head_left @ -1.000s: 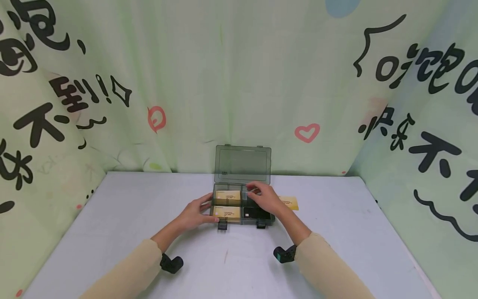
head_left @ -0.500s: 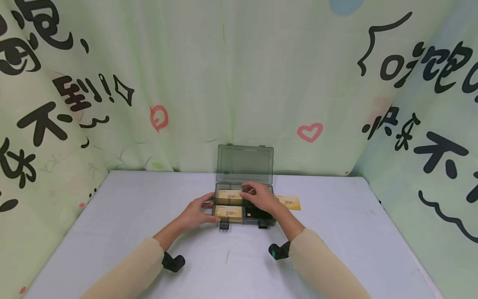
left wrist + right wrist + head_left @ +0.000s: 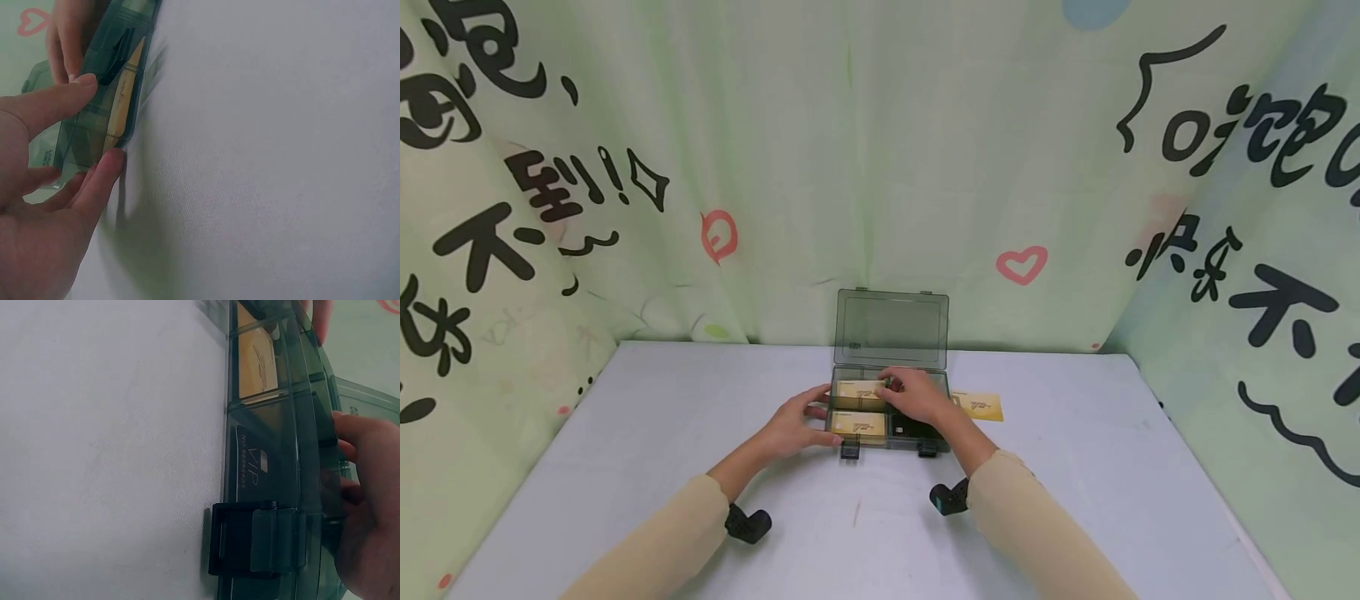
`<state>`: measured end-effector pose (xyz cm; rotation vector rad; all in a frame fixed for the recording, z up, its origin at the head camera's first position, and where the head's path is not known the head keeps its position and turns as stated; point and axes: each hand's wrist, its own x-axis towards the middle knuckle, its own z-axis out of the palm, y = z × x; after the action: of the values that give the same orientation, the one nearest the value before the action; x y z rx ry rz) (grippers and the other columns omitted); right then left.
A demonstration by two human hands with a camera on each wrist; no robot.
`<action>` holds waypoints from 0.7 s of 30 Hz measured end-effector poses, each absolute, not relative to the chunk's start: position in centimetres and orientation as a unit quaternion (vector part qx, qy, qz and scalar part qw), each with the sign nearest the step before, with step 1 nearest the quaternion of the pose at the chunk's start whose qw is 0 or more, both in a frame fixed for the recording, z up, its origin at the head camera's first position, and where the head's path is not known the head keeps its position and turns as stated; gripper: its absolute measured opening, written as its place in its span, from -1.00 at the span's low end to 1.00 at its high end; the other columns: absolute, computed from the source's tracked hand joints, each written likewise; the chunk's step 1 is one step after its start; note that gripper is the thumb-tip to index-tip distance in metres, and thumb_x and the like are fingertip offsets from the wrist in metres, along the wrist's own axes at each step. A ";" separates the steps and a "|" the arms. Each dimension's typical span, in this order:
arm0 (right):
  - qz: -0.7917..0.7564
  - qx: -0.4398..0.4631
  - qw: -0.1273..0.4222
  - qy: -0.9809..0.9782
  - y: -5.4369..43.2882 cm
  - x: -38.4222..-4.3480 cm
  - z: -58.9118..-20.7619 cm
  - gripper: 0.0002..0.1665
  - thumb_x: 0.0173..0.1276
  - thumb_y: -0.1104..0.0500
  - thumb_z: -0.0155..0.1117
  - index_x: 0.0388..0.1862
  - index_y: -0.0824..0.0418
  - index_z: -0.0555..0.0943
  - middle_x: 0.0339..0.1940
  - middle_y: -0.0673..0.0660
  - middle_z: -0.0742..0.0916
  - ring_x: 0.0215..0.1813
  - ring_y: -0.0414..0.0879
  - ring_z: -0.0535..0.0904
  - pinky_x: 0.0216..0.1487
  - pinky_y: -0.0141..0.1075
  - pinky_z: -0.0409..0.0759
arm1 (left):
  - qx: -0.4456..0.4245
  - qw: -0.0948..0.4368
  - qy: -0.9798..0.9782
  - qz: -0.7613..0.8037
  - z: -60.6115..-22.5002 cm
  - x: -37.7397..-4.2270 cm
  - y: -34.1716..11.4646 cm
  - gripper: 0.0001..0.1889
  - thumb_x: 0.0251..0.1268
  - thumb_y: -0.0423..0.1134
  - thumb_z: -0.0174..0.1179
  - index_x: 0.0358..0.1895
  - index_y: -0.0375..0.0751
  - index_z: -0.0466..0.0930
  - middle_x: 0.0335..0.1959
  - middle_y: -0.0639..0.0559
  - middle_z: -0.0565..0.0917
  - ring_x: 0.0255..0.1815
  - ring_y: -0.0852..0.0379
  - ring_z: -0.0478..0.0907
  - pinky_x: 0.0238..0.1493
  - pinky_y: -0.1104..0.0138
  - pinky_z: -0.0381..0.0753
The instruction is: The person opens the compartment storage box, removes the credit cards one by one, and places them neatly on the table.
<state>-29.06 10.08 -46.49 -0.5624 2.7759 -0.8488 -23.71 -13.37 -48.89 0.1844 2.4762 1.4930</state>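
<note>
The see-through storage case (image 3: pixel 895 445) sits on the bench (image 3: pixel 850 521), its lid (image 3: pixel 892 329) tipped up along its far edge, presumably so that the compartments can be reached from above. The left hand (image 3: pixel 793 425) grips the case's left end, thumb over its near corner and fingers along its side, a hold that likely keeps so light a thing from sliding. Inside the case, a rear card stack (image 3: pixel 857 390) fills the far-left part and a front card stack (image 3: pixel 858 425) the near-left; dividers seem to keep them apart and square. A black card (image 3: pixel 250 462) marked VIP stands in the case's near-right compartment. A loose yellow card (image 3: pixel 981 406) lies just beyond the case's right side.

The right hand (image 3: pixel 919 397) reaches into the case with bent fingers, its gap narrow; whether it pinches a card cannot be told. A second ago this hand was above the case's far-right compartment; now it is further left, with thumb and fingertips at the right end of the rear card stack. The left hand keeps its place on the case.
</note>
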 end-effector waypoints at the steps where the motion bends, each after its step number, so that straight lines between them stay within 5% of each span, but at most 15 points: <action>1: -0.284 -0.188 0.094 0.936 10.0 -29.1 -46.5 -0.58 0.46 -0.01 0.15 0.21 0.10 0.56 -0.23 0.06 0.70 -0.23 -0.12 0.58 -0.20 -0.19 0.55 | 0.062 0.122 0.848 0.512 -48.9 -23.7 -13.4 -0.03 -0.09 -0.23 0.54 0.48 -0.02 0.21 0.27 -0.03 0.49 0.23 -0.02 0.51 0.19 0.04 0.54; 6: -0.273 -0.185 0.101 0.939 9.8 -29.5 -46.8 -0.58 0.47 0.01 0.13 0.23 0.11 0.55 -0.22 0.08 0.69 -0.26 -0.13 0.54 -0.18 -0.18 0.53 | 0.061 0.123 0.849 0.510 -48.8 -23.7 -13.4 -0.03 -0.08 -0.24 0.53 0.48 -0.01 0.21 0.27 -0.04 0.49 0.23 -0.02 0.51 0.20 0.04 0.54; 13: -0.257 -0.185 0.111 0.942 9.3 -29.7 -46.8 -0.60 0.49 0.03 0.07 0.22 0.11 0.55 0.02 0.16 0.70 0.01 0.00 0.61 0.02 -0.06 0.58 | 0.061 0.125 0.849 0.509 -48.7 -23.6 -13.4 -0.03 -0.08 -0.23 0.53 0.48 -0.03 0.20 0.28 -0.06 0.49 0.23 -0.03 0.51 0.20 0.03 0.53; 21: -0.254 -0.171 0.129 0.943 8.9 -29.8 -46.8 -0.63 0.51 0.02 0.04 0.18 0.09 0.57 0.08 0.19 0.68 0.09 0.06 0.59 0.08 -0.02 0.55 | 0.059 0.128 0.847 0.512 -48.6 -23.6 -13.4 -0.04 -0.07 -0.24 0.52 0.48 -0.03 0.20 0.26 -0.06 0.50 0.23 -0.03 0.51 0.19 0.04 0.54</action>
<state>-29.81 8.95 -46.83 -0.4976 2.7422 -0.7394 -23.56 -13.40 -48.59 0.1730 2.4653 1.4891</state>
